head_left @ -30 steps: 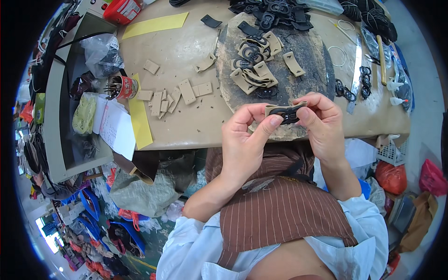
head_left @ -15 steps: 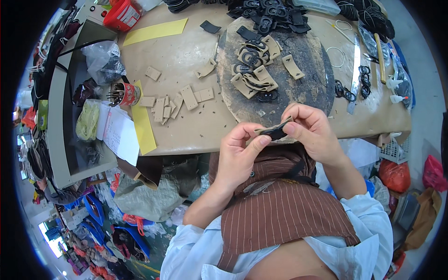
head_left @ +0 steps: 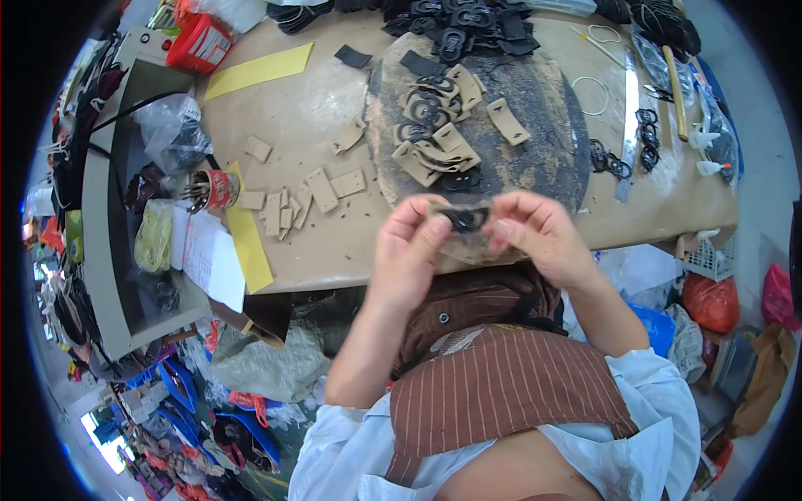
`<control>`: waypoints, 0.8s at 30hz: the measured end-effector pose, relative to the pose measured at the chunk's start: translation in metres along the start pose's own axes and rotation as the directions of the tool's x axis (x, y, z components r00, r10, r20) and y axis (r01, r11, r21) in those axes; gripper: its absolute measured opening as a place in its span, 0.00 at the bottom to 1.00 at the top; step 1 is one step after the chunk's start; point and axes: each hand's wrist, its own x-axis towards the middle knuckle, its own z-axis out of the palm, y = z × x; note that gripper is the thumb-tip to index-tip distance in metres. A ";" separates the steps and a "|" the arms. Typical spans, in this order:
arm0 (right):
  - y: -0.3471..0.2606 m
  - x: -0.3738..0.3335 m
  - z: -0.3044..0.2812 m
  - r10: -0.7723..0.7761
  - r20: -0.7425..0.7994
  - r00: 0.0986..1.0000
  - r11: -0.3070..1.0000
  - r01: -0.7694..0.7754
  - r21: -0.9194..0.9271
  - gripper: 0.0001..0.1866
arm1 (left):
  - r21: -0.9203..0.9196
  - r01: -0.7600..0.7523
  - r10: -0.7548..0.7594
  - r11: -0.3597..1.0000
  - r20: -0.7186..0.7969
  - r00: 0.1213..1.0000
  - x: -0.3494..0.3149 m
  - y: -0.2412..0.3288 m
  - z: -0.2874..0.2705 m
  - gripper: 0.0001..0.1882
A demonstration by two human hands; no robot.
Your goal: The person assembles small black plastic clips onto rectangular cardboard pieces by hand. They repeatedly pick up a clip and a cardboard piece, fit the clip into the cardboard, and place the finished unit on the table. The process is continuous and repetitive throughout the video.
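Note:
A small black buckle (head_left: 464,220), smeared by motion, is held up in front of the round board's near edge. My left hand (head_left: 409,249) pinches its left end between thumb and fingers. At its right end are the closed thumb and fingers of my right hand (head_left: 539,236). Beyond my hands, a pile of tan strap pieces (head_left: 455,144) with black buckles among them lies on the worn round board (head_left: 547,108). One separate tan strap piece (head_left: 508,122) rests to the right of that pile.
Loose tan pieces (head_left: 321,189) are scattered left of the board, near a red can of tools (head_left: 220,190). Black buckle parts (head_left: 468,29) are heaped at the back. A hammer (head_left: 677,96) and linked black rings (head_left: 648,138) lie right. A grey shelf (head_left: 100,242) stands at the left.
Both hands have moved up and slightly left, with the buckle between them. The buckle has turned so that more of its black face shows. The whole view has shifted a little.

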 end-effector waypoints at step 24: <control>-0.051 0.000 0.006 -0.261 -0.105 0.959 0.571 0.066 -0.818 0.12 | 0.285 -0.034 0.026 0.958 0.029 0.999 -0.006 0.000 0.031 0.21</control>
